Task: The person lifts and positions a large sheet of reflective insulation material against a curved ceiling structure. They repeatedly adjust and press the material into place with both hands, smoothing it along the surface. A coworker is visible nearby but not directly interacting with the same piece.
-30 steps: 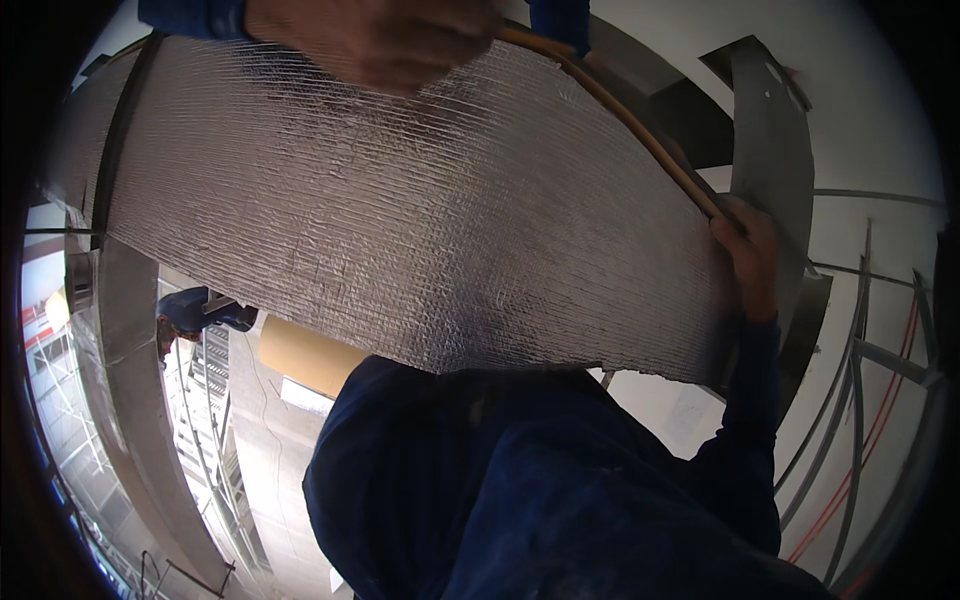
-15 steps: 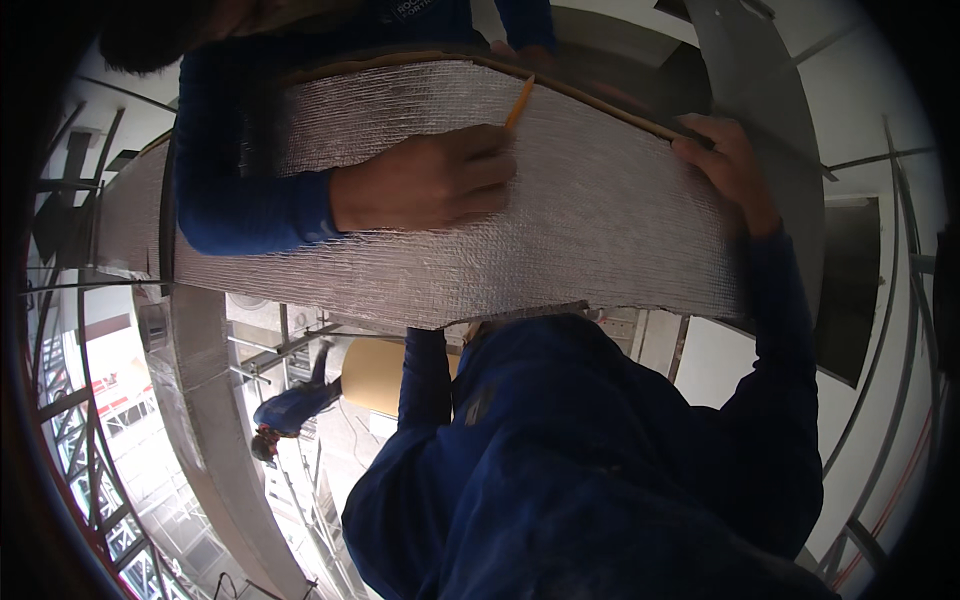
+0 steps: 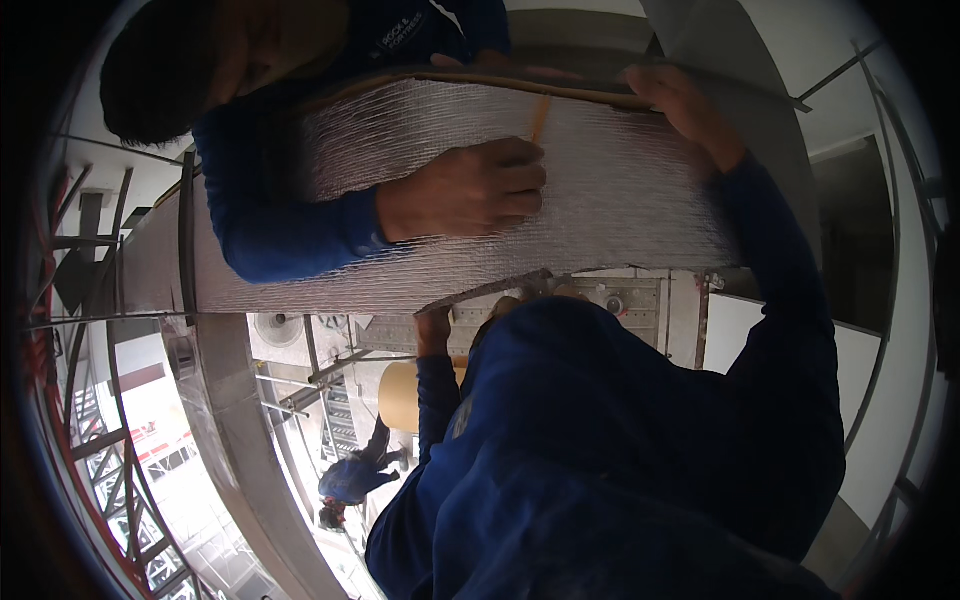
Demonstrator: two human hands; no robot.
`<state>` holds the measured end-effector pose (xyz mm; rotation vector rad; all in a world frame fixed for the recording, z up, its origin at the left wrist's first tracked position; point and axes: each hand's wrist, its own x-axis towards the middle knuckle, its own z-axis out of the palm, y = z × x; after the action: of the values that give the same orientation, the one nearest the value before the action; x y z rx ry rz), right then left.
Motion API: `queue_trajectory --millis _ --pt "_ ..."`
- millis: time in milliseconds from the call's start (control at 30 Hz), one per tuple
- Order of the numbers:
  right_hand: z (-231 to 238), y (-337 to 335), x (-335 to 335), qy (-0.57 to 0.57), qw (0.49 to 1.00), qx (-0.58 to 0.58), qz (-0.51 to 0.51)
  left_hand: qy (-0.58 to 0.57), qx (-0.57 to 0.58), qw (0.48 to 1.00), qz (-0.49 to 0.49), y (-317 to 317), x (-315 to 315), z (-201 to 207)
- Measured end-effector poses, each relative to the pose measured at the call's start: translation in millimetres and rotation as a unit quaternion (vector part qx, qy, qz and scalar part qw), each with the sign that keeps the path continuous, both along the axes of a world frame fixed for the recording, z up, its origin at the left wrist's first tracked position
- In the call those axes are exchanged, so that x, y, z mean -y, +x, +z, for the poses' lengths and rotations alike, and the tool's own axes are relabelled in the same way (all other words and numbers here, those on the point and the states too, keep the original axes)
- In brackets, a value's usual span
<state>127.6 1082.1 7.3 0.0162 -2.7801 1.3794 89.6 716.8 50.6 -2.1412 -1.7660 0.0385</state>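
A long silver foil-faced insulation sheet (image 3: 620, 175) with a brown edge stretches across in front of me. My right hand (image 3: 682, 108) reaches over its right part, fingers closed on the far edge. My left hand (image 3: 433, 328) is raised to the sheet's near edge from below; its fingers are hidden behind the foil. From the far left, a co-worker's hand (image 3: 465, 190) rests on the foil. It grips a slim orange tool (image 3: 541, 118) whose far end is close to the brown edge; its exact kind cannot be made out.
The co-worker leans over the sheet's far side at upper left. A grey column (image 3: 235, 400) and metal framing (image 3: 130, 470) stand at left. Far below are another person (image 3: 350, 480), a tan rounded object (image 3: 398, 395) and perforated metal decking (image 3: 630, 310). White panels are at right.
My right hand has shifted left along the far edge. My left hand now shows below the near edge. The co-worker's hand and orange tool have moved slightly, and the whole view has shifted.
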Motion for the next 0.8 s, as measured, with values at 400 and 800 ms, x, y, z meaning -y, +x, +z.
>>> queue_trajectory --millis 400,800 --pt "8 -7 -5 -0.084 0.994 -0.010 0.071 0.016 0.020 1.000 -0.002 22 -35 -7" --pt "3 -10 -5 -0.100 0.991 -0.048 0.075 0.025 0.056 0.995 -0.081 31 -101 -11"
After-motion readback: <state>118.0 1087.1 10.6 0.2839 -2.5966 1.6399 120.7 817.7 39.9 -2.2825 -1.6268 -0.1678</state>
